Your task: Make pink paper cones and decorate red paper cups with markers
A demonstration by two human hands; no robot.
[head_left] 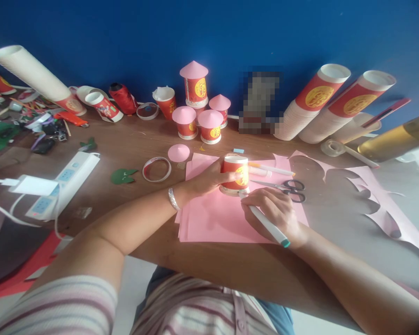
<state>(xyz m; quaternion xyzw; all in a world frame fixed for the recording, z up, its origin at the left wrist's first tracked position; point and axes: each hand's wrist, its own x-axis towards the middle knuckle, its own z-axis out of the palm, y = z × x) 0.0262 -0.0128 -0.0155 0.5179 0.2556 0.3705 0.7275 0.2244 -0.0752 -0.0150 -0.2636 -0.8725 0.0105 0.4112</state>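
Note:
My left hand (212, 177) is wrapped round a red paper cup (235, 164) with a gold emblem, held upside down over the pink paper. Between the fingers of my right hand (274, 209) is a white marker pen (265, 224) with a green end. Its tip meets the white rim band at the cup's lower edge, where small green marks show. Under both hands lies a stack of pink paper sheets (209, 223). Scissors (289, 187) with dark handles and an orange-ended marker (274, 168) rest on the paper just beyond my right hand.
Several cups with pink cone roofs (193, 83) stand at the back by the blue wall. Stacked paper cups (321, 93) lean at the right, near cut pink scraps (380, 195). To the left are a power strip (66, 179), a cut cup ring (157, 169) and a green paper piece (123, 176).

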